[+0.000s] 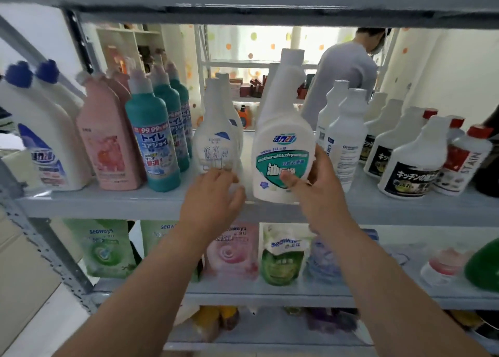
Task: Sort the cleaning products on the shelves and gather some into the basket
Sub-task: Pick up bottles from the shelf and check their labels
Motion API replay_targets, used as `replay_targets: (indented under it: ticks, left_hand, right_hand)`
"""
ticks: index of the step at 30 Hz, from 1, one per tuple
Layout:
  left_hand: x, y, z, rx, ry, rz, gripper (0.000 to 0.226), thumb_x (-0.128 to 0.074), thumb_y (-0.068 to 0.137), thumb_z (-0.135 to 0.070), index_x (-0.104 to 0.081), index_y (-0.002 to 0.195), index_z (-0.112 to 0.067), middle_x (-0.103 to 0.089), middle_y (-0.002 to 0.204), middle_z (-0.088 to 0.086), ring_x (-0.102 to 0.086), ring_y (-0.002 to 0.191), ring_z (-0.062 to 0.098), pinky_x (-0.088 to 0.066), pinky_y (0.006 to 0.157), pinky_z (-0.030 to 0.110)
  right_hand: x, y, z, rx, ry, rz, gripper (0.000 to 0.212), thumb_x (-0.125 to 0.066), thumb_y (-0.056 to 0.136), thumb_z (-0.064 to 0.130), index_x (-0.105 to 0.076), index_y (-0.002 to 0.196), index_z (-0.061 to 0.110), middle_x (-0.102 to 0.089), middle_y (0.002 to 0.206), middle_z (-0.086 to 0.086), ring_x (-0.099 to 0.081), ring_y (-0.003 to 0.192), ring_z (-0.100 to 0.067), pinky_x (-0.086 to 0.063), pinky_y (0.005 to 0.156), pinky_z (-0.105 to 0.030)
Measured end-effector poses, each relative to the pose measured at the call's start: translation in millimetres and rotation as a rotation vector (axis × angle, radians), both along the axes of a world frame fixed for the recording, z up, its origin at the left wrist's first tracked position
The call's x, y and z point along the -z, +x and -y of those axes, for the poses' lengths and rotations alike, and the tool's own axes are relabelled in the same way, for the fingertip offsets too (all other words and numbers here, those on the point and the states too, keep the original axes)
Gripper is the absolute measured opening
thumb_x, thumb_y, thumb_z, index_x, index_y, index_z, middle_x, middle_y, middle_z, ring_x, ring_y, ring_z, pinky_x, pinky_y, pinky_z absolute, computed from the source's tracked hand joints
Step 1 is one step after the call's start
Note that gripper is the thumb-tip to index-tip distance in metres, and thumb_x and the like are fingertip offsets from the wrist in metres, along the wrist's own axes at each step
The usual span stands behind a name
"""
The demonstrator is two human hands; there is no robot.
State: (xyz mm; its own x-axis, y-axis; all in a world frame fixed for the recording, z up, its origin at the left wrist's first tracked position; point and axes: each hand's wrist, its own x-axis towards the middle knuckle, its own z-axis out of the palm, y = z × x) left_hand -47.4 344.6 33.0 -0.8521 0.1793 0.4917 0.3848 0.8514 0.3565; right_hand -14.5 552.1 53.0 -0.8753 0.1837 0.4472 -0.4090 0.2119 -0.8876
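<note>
You are mid-sort: your right hand [321, 192] grips the tall white plastic bottle with the teal-green label [280, 151] low on its body, thumb across the label and fingers round its right side. The bottle leans toward one o'clock with its base at the front lip of the grey metal middle shelf [135, 202]; I cannot tell whether it rests there or is just lifted. At nine o'clock from it, your left hand [216, 194] has loosely curled fingers at the foot of the slim pale white bottle with faint grey lettering [216, 140]; blur hides whether it grips or only touches. The next move, as I judge it, calls for a choice: stand the bottle upright in the gap it occupies, or carry it down to the basket, which is out of view. Either way, mind the long neck under the shelf above. The bottle looks smooth and rigid, wide-shouldered, with a plain white top.
</note>
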Motion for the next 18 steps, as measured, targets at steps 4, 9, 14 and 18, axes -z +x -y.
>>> replay_targets:
  ticks: [4, 9, 14, 18]
  left_hand:
    - [15, -19, 1, -0.116, -0.296, 0.002, 0.045, -0.036, 0.097, -0.052, -0.062, 0.113, -0.018, -0.062, 0.114, 0.006, -0.055, 0.105, 0.027, -0.046, 0.090, 0.040]
    - [27, -21, 0, -0.106, -0.282, -0.112, 0.051, -0.033, 0.092, -0.049, -0.065, 0.101, -0.011, -0.063, 0.100, 0.012, -0.058, 0.091, 0.034, -0.049, 0.075, 0.042]
    - [32, -26, 0, -0.124, -0.254, -0.144, 0.044, -0.041, 0.090, -0.045, -0.067, 0.097, -0.010, -0.063, 0.096, 0.012, -0.058, 0.088, 0.033, -0.048, 0.072, 0.042]
    - [32, -26, 0, -0.113, -0.245, -0.123, 0.044, -0.041, 0.090, -0.045, -0.067, 0.097, -0.010, -0.063, 0.095, 0.012, -0.058, 0.087, 0.033, -0.048, 0.073, 0.041]
  right_hand:
    - [5, -26, -3, 0.080, 0.079, 0.008, 0.057, -0.083, 0.085, 0.030, -0.047, 0.107, 0.069, -0.064, 0.103, 0.043, -0.062, 0.094, 0.018, -0.048, 0.066, -0.002]
    - [18, -40, -9, 0.107, 0.131, 0.001, 0.051, -0.080, 0.088, 0.026, -0.052, 0.123, 0.049, -0.064, 0.109, 0.040, -0.060, 0.100, 0.018, -0.046, 0.072, -0.002]
    - [26, -47, -7, 0.105, 0.157, 0.004, 0.061, -0.073, 0.094, 0.032, -0.041, 0.143, 0.048, -0.064, 0.122, 0.032, -0.060, 0.109, 0.014, -0.047, 0.080, -0.005]
    - [30, -52, -8, 0.192, 0.232, 0.005, 0.048, -0.068, 0.096, 0.034, -0.042, 0.133, 0.050, -0.057, 0.121, 0.023, -0.058, 0.114, -0.003, -0.046, 0.093, -0.025]
